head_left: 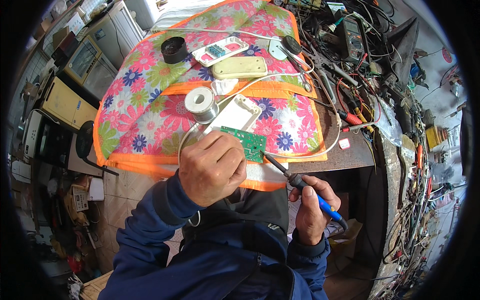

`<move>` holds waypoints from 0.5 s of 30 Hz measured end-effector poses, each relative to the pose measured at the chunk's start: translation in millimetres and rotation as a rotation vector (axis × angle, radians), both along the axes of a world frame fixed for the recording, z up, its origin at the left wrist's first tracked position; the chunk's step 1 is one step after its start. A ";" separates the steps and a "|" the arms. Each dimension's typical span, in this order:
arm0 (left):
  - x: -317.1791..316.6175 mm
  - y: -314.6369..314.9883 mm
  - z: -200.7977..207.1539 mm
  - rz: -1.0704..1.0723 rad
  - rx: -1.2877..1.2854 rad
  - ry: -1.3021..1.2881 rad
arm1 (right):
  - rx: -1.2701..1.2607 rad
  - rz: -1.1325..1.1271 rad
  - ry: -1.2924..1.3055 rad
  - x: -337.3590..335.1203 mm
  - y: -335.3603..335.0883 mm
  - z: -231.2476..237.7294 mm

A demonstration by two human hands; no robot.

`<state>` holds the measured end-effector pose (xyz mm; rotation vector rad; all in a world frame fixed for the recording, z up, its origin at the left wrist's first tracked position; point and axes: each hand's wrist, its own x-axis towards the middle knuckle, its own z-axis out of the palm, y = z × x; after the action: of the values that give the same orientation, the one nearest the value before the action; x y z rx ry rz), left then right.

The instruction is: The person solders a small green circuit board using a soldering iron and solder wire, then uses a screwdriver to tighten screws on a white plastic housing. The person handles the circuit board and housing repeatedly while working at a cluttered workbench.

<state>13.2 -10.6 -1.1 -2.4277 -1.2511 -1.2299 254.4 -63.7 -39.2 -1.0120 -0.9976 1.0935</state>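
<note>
My left hand (214,167) is closed on the left end of a green circuit board (252,145), its soldered side up. In my right hand (314,209) is a blue-handled soldering iron (325,206), its dark tip touching or almost touching the board's right edge. A white plastic case half (237,114) lies just behind the board. Left of it stands a spool of solder wire (201,106). A white cable (295,156) runs out from near the board to the right. Whether my left fingers hold anything besides the board is hidden.
A flowered cloth with orange edging (150,120) covers the table. Farther back lie a cream cover (239,67), a white case with blue terminals (220,51), a round black tin (174,50) and scissors (305,82). Tools, wires and a multimeter (352,37) crowd the right side.
</note>
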 end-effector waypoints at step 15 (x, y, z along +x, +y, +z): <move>0.7 -2.2 4.1 0.011 -0.049 0.018 | 0.001 0.055 0.065 5.2 -1.1 -3.0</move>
<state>14.0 -12.7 3.0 -2.4563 -1.3029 -1.1855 259.7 -64.8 -42.2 -0.9471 -0.9778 1.1640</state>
